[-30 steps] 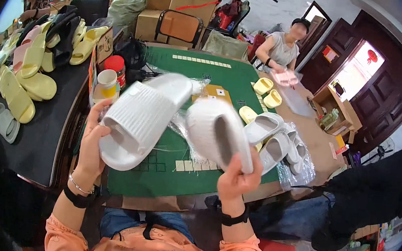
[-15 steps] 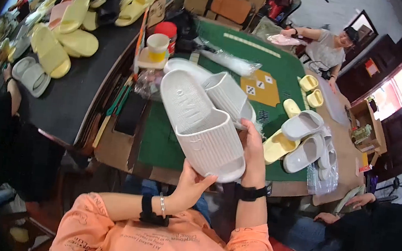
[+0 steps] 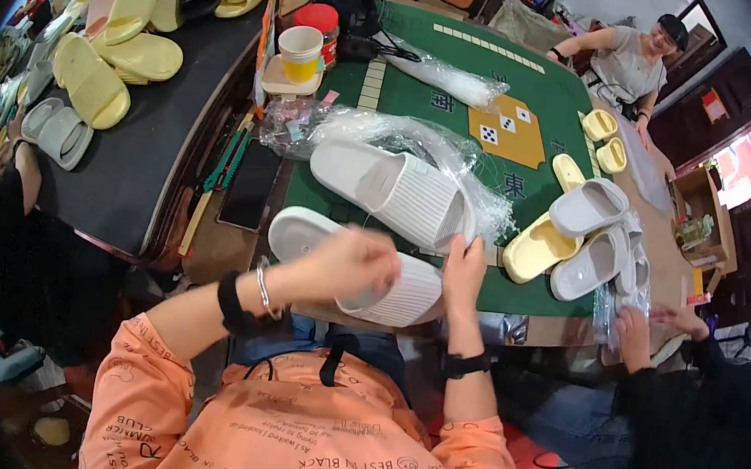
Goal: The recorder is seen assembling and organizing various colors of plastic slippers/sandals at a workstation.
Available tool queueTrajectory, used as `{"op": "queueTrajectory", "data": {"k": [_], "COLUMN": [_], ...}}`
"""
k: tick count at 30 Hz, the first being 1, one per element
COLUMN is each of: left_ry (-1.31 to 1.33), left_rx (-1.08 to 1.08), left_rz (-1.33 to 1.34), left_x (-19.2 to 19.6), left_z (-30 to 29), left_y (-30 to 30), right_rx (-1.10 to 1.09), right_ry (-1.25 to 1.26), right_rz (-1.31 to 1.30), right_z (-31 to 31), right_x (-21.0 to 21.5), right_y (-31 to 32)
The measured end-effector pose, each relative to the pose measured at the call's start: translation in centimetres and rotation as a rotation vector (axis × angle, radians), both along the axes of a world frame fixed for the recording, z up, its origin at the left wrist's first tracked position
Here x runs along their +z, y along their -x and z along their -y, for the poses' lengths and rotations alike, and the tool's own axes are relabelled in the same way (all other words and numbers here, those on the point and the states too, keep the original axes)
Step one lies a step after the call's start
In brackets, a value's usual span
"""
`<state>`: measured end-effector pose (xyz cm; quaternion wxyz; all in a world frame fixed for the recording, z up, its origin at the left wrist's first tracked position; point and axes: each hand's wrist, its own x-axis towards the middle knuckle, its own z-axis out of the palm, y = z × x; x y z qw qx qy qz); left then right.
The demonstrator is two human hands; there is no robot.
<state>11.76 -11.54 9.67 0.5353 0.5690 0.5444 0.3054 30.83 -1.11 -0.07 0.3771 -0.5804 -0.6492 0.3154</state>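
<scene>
Two light grey ribbed slippers are in front of me, side by side with their open ends to the left. My right hand [image 3: 463, 272] pinches the right end of the far slipper [image 3: 390, 190] between thumb and fingers. Just below it, the near slipper [image 3: 401, 291] reaches the front table edge. My left hand [image 3: 349, 267] passes over that near slipper and hides its middle; motion smears the fingers, and whether they touch it is unclear. Behind the far slipper lies a crumpled clear plastic bag [image 3: 446, 141].
Yellow and grey slippers [image 3: 584, 254] lie at the green table's [image 3: 398, 38] right, where another person's hands [image 3: 637, 334] touch a clear bag. A cup [image 3: 301, 53] and red-lidded jar stand at back left. More slippers [image 3: 92, 82] cover the black left table.
The slipper that both hands held up has come down beside the other one. My left hand has let go of its lower end and moved up over it. My right hand now grips the far slipper.
</scene>
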Motion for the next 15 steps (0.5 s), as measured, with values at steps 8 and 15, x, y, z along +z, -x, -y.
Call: {"op": "queueTrajectory", "data": {"k": [8, 15], "left_ry": [-0.19, 0.158], "left_rx": [0.217, 0.669], "left_rz": [-0.304, 0.279], "left_x": [-6.1, -9.9], "left_z": [-3.7, -1.3], "left_y": [6.5, 3.8], "right_rx": [0.704, 0.267], "right_ry": [-0.053, -0.27], "right_rz": [0.375, 0.182], "right_z": [-8.8, -11.8], "right_x": [9.9, 5.5], "right_y": [2.3, 5.2]}}
